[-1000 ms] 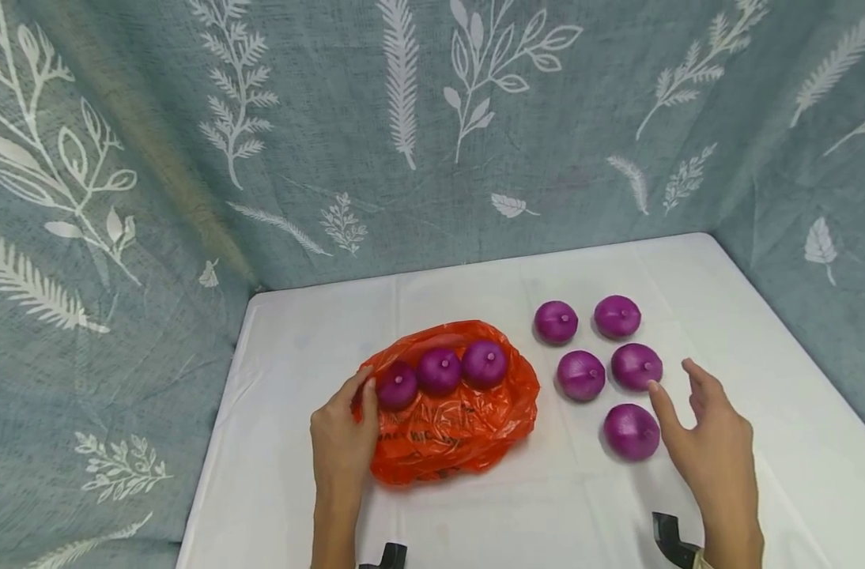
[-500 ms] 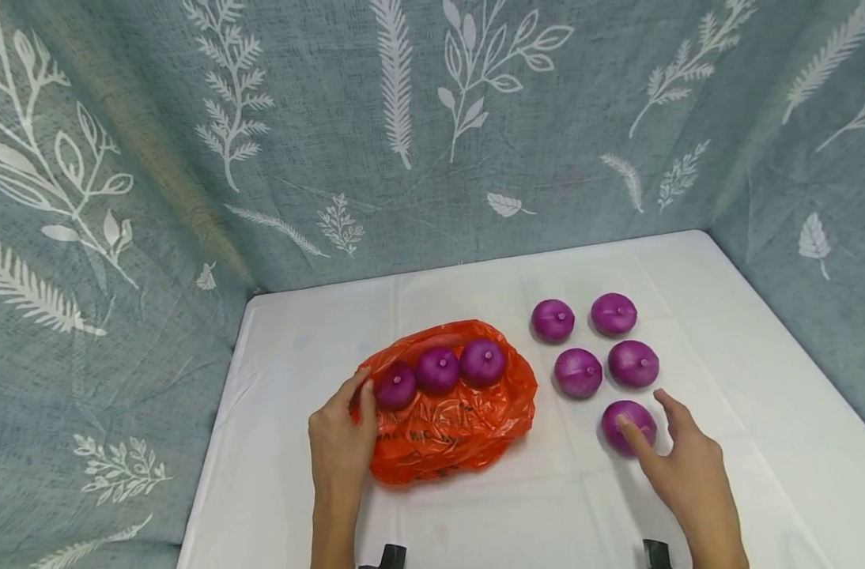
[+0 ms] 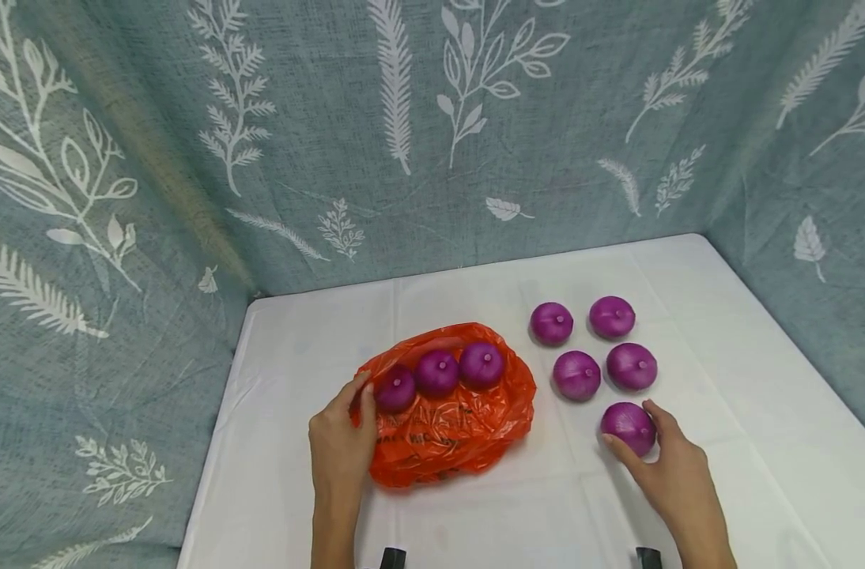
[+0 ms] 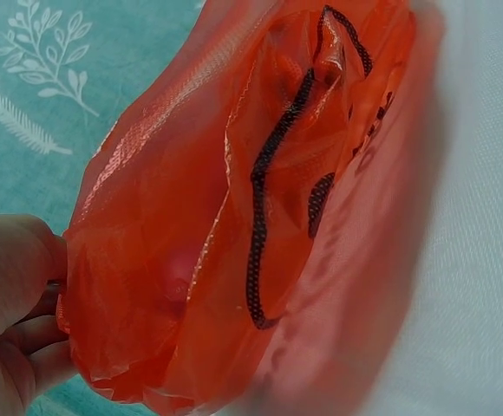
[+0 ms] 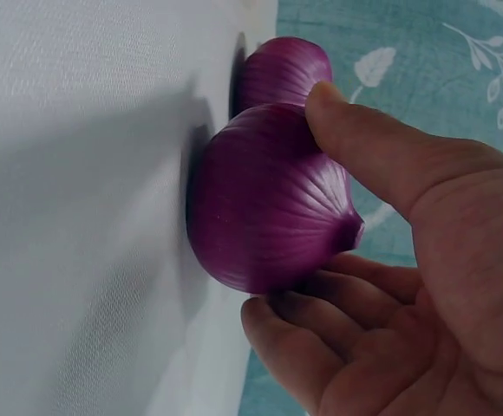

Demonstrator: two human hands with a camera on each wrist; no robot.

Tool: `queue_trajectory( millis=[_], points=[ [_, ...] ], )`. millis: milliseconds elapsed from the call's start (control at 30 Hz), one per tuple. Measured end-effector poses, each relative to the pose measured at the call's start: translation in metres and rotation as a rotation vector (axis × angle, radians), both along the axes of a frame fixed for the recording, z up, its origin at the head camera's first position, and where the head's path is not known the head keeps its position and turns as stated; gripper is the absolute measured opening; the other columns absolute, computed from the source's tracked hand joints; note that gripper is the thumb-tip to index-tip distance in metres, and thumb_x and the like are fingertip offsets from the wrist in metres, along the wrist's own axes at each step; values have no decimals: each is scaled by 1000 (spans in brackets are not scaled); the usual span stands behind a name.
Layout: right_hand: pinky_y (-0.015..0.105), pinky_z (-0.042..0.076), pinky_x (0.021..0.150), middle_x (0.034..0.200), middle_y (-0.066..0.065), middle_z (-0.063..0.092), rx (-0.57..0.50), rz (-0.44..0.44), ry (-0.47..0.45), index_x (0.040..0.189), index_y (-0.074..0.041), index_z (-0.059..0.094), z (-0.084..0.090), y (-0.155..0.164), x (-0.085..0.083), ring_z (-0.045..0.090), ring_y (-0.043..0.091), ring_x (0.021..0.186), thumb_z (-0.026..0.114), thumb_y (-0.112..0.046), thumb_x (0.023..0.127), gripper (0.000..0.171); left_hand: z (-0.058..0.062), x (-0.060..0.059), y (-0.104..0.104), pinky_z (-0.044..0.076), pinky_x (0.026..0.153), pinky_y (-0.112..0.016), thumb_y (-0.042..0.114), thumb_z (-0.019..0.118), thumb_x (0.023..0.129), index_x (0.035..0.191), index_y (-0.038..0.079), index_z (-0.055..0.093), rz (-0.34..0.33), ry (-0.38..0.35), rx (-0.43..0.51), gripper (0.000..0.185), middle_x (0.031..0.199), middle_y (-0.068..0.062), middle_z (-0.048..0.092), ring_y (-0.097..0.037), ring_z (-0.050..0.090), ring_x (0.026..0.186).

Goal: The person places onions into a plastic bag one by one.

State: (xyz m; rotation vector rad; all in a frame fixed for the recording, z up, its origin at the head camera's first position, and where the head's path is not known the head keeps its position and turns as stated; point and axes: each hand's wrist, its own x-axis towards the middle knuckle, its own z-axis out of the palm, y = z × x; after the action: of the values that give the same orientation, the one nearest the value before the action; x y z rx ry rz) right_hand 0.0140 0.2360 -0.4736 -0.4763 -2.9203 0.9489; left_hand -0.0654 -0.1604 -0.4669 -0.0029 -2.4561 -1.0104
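Observation:
A red plastic bag [image 3: 454,454] with black print lies on the white table, its mouth facing up. Three purple onions [image 3: 438,373] sit in a row inside it. At the bag's left edge my left hand [image 3: 341,442] pinches the rim; the left wrist view shows the fingers partly hidden behind the red plastic [image 4: 147,260]. My right hand [image 3: 673,474] holds the nearest loose onion [image 3: 628,427], thumb on one side and fingers on the other. In the right wrist view this onion [image 5: 264,204] still rests on the cloth.
Several more purple onions [image 3: 576,375] stand loose between the bag and the table's right side. White cloth [image 3: 489,521] covers the table. Blue-green curtains [image 3: 432,197] with white leaf prints rise behind it and along both sides.
My right hand has moved left and toward the nearest loose onion, and its thumb and fingers have closed around it. The left hand stays at the bag's rim.

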Motion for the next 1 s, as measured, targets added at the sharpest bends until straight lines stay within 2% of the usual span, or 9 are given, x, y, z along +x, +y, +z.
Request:
queue_trajectory(
  millis=[367,567,767,1000],
  points=[
    [69,48,104,141,38,57,-14,-10,25,152,6,45,0,3,0,56,57,130,79,-52,93,89,0,-1,1,59,95,-50,13,73,101,129,2,74,0,-13,-2,30,121,-21,76,-37,73,115],
    [68,47,107,145,36,55,-44,-14,-27,154,3,44,-2,3,0,53,55,135,79,-56,92,93,-1,1,0,59,95,-51,12,72,101,128,1,75,-2,-14,-2,29,119,-21,76,-38,74,113],
    [68,49,103,140,35,60,-19,2,51,150,3,48,-3,2,0,57,55,130,83,-50,91,87,-1,1,0,59,96,-51,14,72,102,129,2,75,-1,-18,-7,29,120,-21,76,-37,73,115],
    [68,50,101,136,35,62,-7,21,96,148,3,51,-1,0,0,60,55,126,85,-45,89,83,1,1,0,59,97,-51,15,72,102,129,3,75,5,-40,5,29,121,-21,76,-37,73,115]
  ],
)
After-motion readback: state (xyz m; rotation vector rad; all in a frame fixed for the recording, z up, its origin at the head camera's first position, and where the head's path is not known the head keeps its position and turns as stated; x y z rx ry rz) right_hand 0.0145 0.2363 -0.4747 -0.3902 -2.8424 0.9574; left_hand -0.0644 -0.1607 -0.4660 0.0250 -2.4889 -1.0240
